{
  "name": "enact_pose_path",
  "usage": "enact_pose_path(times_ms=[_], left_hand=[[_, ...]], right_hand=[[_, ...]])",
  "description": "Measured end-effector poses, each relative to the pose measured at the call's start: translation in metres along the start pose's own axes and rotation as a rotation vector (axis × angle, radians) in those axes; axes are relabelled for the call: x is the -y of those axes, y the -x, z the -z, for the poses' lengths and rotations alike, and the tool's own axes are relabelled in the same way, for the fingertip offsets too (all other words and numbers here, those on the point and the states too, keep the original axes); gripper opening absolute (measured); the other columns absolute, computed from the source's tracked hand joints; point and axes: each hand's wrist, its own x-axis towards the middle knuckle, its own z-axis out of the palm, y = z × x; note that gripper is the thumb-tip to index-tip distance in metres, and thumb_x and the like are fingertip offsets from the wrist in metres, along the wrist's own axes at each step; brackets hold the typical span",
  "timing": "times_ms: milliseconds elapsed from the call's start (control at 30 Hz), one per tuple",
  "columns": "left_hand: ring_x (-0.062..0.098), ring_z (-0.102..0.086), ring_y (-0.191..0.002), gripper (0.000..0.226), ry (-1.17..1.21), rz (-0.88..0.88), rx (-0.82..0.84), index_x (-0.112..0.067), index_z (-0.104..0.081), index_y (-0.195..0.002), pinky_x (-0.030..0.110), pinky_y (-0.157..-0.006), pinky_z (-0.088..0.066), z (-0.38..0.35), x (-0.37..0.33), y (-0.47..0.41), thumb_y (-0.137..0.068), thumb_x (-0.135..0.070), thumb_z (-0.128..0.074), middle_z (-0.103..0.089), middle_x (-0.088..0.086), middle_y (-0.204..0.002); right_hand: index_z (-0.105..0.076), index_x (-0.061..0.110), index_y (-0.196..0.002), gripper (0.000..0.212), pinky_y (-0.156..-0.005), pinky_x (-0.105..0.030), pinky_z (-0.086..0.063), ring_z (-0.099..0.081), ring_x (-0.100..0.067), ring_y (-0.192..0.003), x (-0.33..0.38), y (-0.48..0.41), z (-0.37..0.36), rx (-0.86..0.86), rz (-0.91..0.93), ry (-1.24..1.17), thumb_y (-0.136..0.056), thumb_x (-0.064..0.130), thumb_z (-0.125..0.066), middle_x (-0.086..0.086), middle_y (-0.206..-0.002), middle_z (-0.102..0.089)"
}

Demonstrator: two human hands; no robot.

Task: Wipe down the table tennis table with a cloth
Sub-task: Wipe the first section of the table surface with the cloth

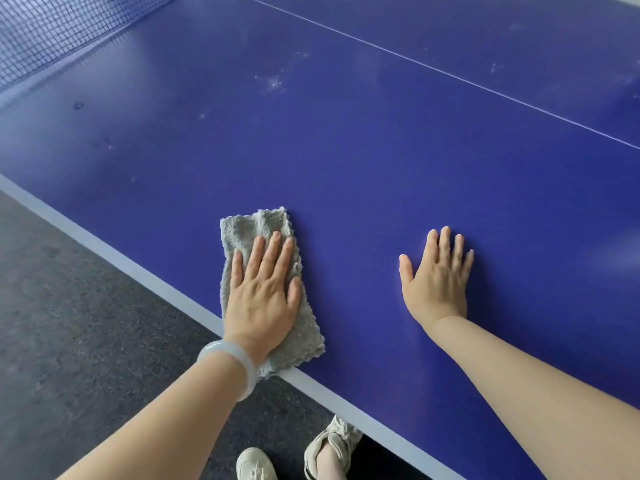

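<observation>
**Left palm flat on cloth at near table edge**

No legible writing on any surface. Left hand (261,299), fingers straight and together, presses grey cloth (254,225) flat onto blue table (363,161); cloth overlaps the white edge line. Right hand (437,280), fingers spread, rests flat on bare surface beside it. Pale smudges (275,83) lie farther in. Net (45,29) upper left.

Both arms reach forward, left grip (261,299) and right grip (437,275) flat, palms down, fingers straight.

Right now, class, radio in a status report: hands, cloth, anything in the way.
Left hand flat, pressing cloth by the near edge. Right hand flat on table. White smudges ahead, toward net.
</observation>
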Motion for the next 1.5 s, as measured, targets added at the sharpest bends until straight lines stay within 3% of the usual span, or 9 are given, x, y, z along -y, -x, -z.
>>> enact_pose_path(times_ms=[267, 467, 667, 833, 900, 1033, 1200, 1367, 1500], left_hand=[[0.022, 0.016, -0.15, 0.063, 0.081, -0.175, 0.026, -0.019, -0.004, -0.158, 0.051, -0.12, 0.008, -0.019, -0.085, 0.043, -0.102, -0.042, -0.02, 0.004, -0.002, -0.165], [0.014, 0.0, -0.152, 0.062, 0.137, -0.331, -0.002, -0.029, -0.014, -0.157, 0.048, -0.122, -0.008, -0.016, -0.035, 0.051, -0.1, -0.043, -0.034, -0.011, -0.01, -0.164], [0.011, 0.008, -0.151, 0.062, 0.007, -0.091, -0.027, -0.038, -0.003, -0.156, 0.048, -0.122, 0.0, 0.004, 0.064, 0.0, -0.099, -0.051, -0.022, -0.002, -0.015, -0.164], [0.02, 0.015, -0.151, 0.062, 0.06, 0.378, -0.01, -0.03, 0.006, -0.157, 0.055, -0.12, 0.006, 0.015, 0.066, -0.026, -0.099, -0.047, -0.011, 0.01, -0.009, -0.164], [0.024, 0.016, -0.15, 0.063, 0.062, 0.279, -0.036, -0.026, 0.004, -0.157, 0.058, -0.119, 0.005, 0.01, 0.024, -0.006, -0.099, -0.046, -0.013, 0.01, -0.006, -0.164], [0.024, 0.007, -0.152, 0.063, 0.121, -0.283, -0.002, -0.022, -0.013, -0.158, 0.061, -0.118, -0.011, -0.012, -0.062, 0.053, -0.101, -0.043, -0.03, -0.007, -0.004, -0.165], [0.014, 0.005, -0.152, 0.06, 0.048, -0.66, 0.065, -0.033, -0.009, -0.157, 0.047, -0.123, 0.003, -0.004, -0.01, 0.014, -0.101, -0.046, -0.027, -0.006, -0.013, -0.164], [0.012, 0.007, -0.151, 0.06, 0.0, -0.141, -0.02, -0.037, -0.002, -0.156, 0.044, -0.122, 0.005, 0.012, 0.087, -0.058, -0.1, -0.05, -0.017, 0.0, -0.015, -0.164], [0.018, 0.014, -0.151, 0.062, 0.057, 0.128, -0.062, -0.027, 0.002, -0.158, 0.05, -0.121, 0.008, 0.007, 0.054, -0.053, -0.1, -0.045, -0.011, 0.007, -0.008, -0.165]], right_hand=[[-0.015, -0.002, -0.155, 0.064, -0.124, -0.05, -0.006, -0.006, -0.032, -0.153, 0.02, 0.01, 0.006, 0.046, 0.022, -0.085, -0.105, 0.031, -0.036, -0.019, -0.164, -0.01], [-0.026, 0.007, -0.155, 0.055, -0.125, -0.045, -0.003, -0.012, -0.025, -0.153, 0.065, 0.061, -0.005, -0.01, 0.258, -0.189, -0.105, 0.027, -0.039, -0.014, -0.163, -0.017], [-0.029, 0.008, -0.155, 0.059, -0.125, -0.047, -0.009, -0.018, -0.027, -0.152, 0.067, 0.059, -0.008, -0.045, 0.227, -0.158, -0.103, 0.033, -0.042, -0.013, -0.163, -0.022], [-0.029, 0.009, -0.155, 0.053, -0.126, -0.04, -0.007, -0.017, -0.017, -0.152, 0.064, 0.057, -0.009, -0.041, 0.166, -0.318, -0.106, 0.027, -0.035, -0.007, -0.163, -0.023], [-0.03, 0.008, -0.154, 0.052, -0.126, -0.039, -0.008, -0.018, -0.017, -0.152, 0.065, 0.057, -0.007, -0.05, 0.151, -0.365, -0.106, 0.025, -0.035, -0.007, -0.163, -0.024], [-0.033, 0.005, -0.152, 0.05, -0.126, -0.04, -0.008, -0.021, -0.017, -0.151, 0.064, 0.059, -0.002, -0.06, 0.152, -0.451, -0.105, 0.02, -0.04, -0.008, -0.161, -0.028], [-0.039, 0.004, -0.15, 0.047, -0.125, -0.042, -0.01, -0.023, -0.02, -0.15, 0.062, 0.059, -0.002, -0.062, 0.181, -0.429, -0.105, 0.017, -0.042, -0.01, -0.159, -0.031], [-0.034, 0.011, -0.153, 0.06, -0.126, -0.036, -0.007, -0.018, -0.016, -0.152, 0.065, 0.059, -0.005, -0.05, 0.158, -0.343, -0.101, 0.039, -0.025, -0.005, -0.162, -0.026], [-0.029, 0.014, -0.155, 0.065, -0.126, -0.033, -0.007, -0.017, -0.012, -0.152, 0.065, 0.059, -0.005, -0.043, 0.146, -0.382, -0.099, 0.045, -0.02, -0.001, -0.163, -0.025]])
